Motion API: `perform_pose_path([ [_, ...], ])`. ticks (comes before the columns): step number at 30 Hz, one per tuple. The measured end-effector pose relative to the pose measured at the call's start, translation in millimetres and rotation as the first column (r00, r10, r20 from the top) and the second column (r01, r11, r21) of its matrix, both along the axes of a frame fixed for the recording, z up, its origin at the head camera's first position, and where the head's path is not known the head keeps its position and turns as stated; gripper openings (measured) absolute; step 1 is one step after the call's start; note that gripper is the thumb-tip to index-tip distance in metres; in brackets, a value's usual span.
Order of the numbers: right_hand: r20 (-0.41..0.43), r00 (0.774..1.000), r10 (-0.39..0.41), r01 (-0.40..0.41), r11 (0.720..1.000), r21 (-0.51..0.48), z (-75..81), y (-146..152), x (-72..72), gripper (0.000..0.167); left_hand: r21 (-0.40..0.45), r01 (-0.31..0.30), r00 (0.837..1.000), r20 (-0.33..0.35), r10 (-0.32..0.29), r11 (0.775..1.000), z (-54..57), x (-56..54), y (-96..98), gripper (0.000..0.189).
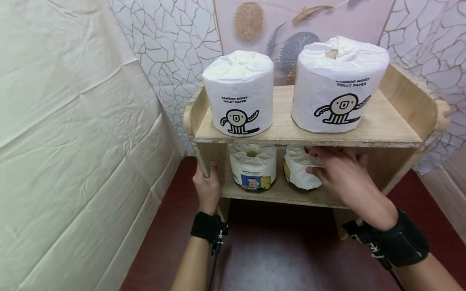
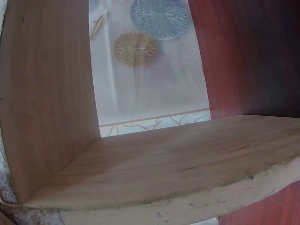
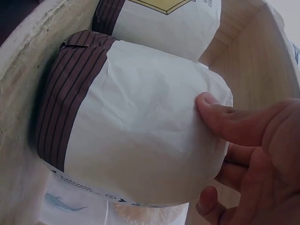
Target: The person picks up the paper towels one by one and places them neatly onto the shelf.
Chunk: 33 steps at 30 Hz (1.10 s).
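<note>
On the lower board of a wooden shelf unit [image 1: 309, 142], my right hand [image 1: 344, 173] grips the top of a wrapped toilet paper roll [image 1: 303, 171]. Its thumb [image 3: 213, 110] presses the white wrapper in the right wrist view, while other fingers curl at the roll's end. That roll is white with a brown striped band. Beside it on the left stands a second toilet paper roll [image 1: 253, 169] with a blue and yellow print. My left hand [image 1: 207, 188] holds the front edge of the unit's left side panel. The left wrist view shows only bare boards, not the hand.
Two larger white toilet paper rolls, one on the left [image 1: 238, 93] and one on the right [image 1: 338, 87], stand on the top board. A cream fabric-covered panel [image 1: 80, 141] rises close on the left. The floor [image 1: 269, 258] is dark red.
</note>
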State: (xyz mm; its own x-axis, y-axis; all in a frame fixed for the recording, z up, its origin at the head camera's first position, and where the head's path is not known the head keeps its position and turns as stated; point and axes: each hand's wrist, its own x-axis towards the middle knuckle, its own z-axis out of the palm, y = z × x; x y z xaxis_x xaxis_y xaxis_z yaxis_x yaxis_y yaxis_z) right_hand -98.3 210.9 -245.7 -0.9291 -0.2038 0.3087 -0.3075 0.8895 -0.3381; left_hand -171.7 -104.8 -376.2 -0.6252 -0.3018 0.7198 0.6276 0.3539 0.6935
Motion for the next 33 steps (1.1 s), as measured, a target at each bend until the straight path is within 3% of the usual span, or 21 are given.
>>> perform_pose_path([
  [12,0.020,0.999,0.035,-0.035,0.999,-0.010,-5.5,2,-3.0,0.034,0.032,-0.009,1.000,0.025,0.008,0.999,-3.8,0.2,-0.7,0.034],
  [24,0.036,0.998,0.059,-0.058,0.998,-0.028,-10.3,9,-8.4,0.036,-0.001,0.008,1.000,0.006,-0.008,1.000,-6.9,-1.0,-1.4,0.037],
  [31,-0.137,0.976,0.169,-0.171,0.985,-0.010,-14.2,15,-15.1,0.032,-0.019,0.001,1.000,-0.007,-0.002,1.000,-6.0,-1.8,-0.2,0.037],
  [33,-0.135,0.974,0.180,-0.183,0.983,-0.005,-13.8,17,-17.2,0.031,-0.022,-0.004,1.000,-0.015,0.004,1.000,-5.7,-2.0,-0.5,0.037],
])
